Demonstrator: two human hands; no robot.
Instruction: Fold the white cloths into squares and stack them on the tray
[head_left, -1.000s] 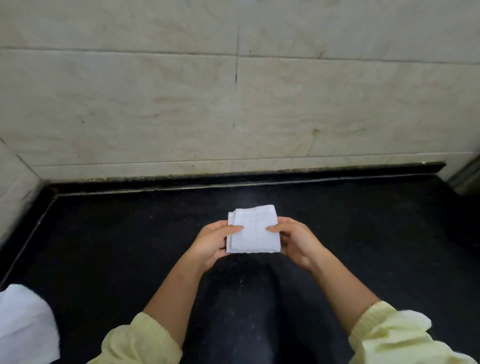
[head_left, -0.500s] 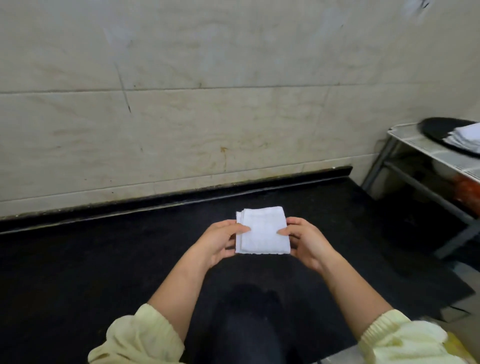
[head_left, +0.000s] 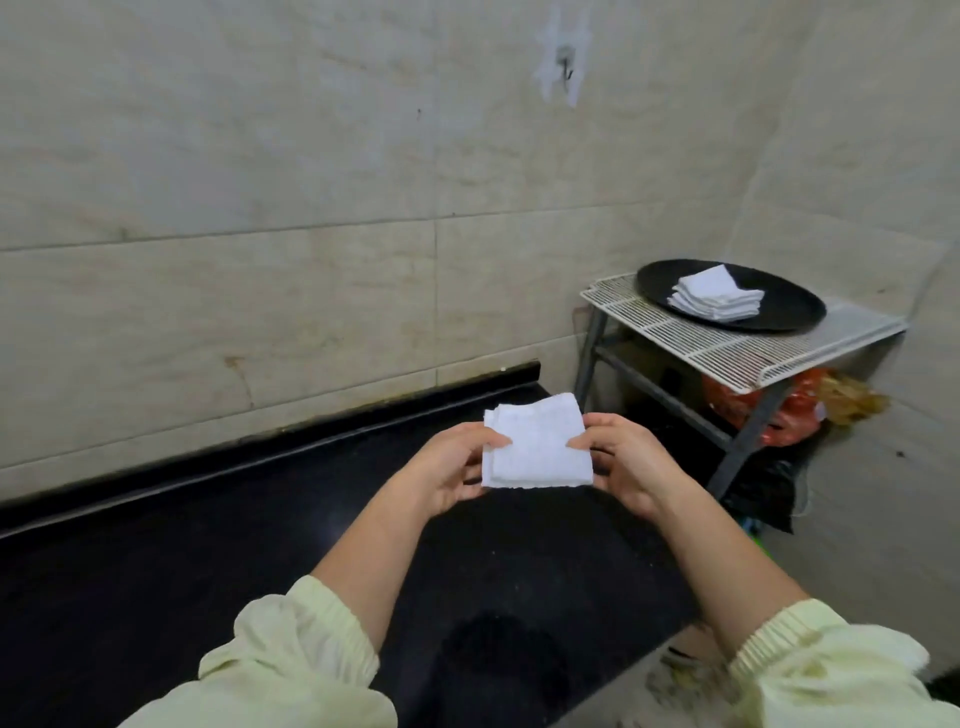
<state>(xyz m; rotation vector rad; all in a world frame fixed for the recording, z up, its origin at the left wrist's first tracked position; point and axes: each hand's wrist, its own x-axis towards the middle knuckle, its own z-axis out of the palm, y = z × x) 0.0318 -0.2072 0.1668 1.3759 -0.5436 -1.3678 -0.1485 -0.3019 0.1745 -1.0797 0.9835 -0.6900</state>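
A white cloth folded into a small square (head_left: 535, 446) is held in the air above the black counter (head_left: 208, 545). My left hand (head_left: 449, 465) pinches its left edge and my right hand (head_left: 623, 462) pinches its right edge. To the far right, a round black tray (head_left: 784, 312) rests on a white wire rack (head_left: 727, 353). A stack of folded white cloths (head_left: 714, 295) lies on the tray. The tray is well beyond my hands, up and to the right.
Beige tiled walls (head_left: 311, 208) close off the back and right side. A wall hook (head_left: 563, 57) hangs high up. Under the rack sit an orange-red bag (head_left: 779, 410) and a dark bag (head_left: 763, 483). The counter ends just left of the rack.
The view has swung to the right, bringing the rack, tray and stacked cloths fully into sight. Both hands keep the same hold on the folded cloth.
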